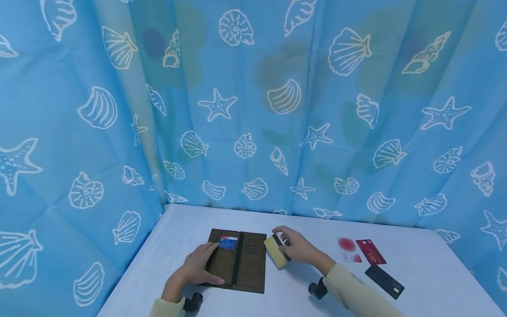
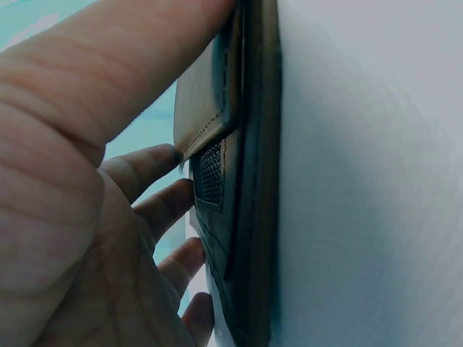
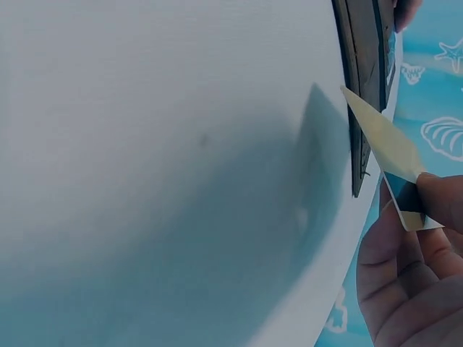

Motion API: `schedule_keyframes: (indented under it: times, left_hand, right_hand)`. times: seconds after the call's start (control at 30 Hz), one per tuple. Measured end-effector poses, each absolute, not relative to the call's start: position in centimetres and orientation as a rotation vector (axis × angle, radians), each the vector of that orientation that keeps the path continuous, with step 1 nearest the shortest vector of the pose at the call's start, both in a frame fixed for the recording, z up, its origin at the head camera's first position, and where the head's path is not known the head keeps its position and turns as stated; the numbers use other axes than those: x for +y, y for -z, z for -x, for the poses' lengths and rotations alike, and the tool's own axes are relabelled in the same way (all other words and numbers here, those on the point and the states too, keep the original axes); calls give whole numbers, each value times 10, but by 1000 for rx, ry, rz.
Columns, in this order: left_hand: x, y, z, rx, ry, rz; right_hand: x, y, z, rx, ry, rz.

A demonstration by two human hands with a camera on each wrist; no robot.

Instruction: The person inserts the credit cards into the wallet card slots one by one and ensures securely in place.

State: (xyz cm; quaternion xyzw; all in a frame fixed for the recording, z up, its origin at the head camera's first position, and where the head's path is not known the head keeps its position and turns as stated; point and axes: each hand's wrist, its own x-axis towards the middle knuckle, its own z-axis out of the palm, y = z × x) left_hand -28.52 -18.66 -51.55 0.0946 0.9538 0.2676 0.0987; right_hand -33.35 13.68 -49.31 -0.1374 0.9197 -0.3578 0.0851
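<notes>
An unfolded brown wallet (image 1: 252, 270) lies on the table, with a dark band down its middle. From the left, my left hand (image 1: 200, 264) rests on it, fingertips on the left panel and thumb near the bottom edge. A blue card (image 1: 228, 243) shows in a slot of that panel, close to those fingertips. My right hand (image 1: 295, 244) pinches a gold card (image 1: 277, 254) with a black stripe, just beyond the wallet's right edge. In the right wrist view, the thumb presses the gold card (image 3: 387, 141) at its striped end; it is tilted above the tabletop.
On the right lie a white card with red circles (image 1: 347, 246), a red VIP card (image 1: 371, 252) and a black card (image 1: 384, 281). White cloth (image 1: 190, 216) covers the table. A blue shell-print curtain (image 1: 253, 167) hangs behind and at the left.
</notes>
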Motion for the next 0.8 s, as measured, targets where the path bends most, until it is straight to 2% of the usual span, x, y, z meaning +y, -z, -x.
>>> schedule_keyframes:
  times: [0.8]
  left_hand:
    - [-186, 517, 285, 2825, -799, -298]
  right_hand:
    - [100, 508, 369, 2731, 1402, 260]
